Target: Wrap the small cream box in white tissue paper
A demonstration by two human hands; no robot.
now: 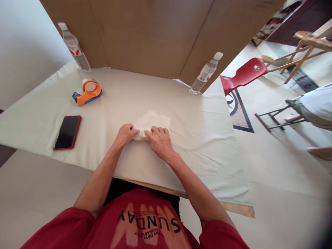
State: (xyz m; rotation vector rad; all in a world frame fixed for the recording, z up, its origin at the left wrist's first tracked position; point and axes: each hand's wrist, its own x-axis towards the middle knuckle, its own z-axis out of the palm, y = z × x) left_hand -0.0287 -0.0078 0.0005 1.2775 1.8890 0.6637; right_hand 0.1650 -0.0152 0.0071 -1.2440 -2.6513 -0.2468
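Left grip (127,133) and right grip (158,139) are both pinching a thin white sheet (153,120) near the surface's (192,138) middle; a phone (67,132) is lying at its 9 o'clock, orange tape dispenser (84,98) chilling around 10.

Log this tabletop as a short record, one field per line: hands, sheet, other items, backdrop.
Left hand: the left hand pinches the near left edge of a thin white sheet
Right hand: the right hand has its thumb and fingers on the sheet
Sheet: crumpled between the hands, flatter beyond them
Left side of table: phone, screen dark; orange tape dispenser beyond it
Bottles: left bottle and right bottle, both capped
Backdrop: cardboard panel
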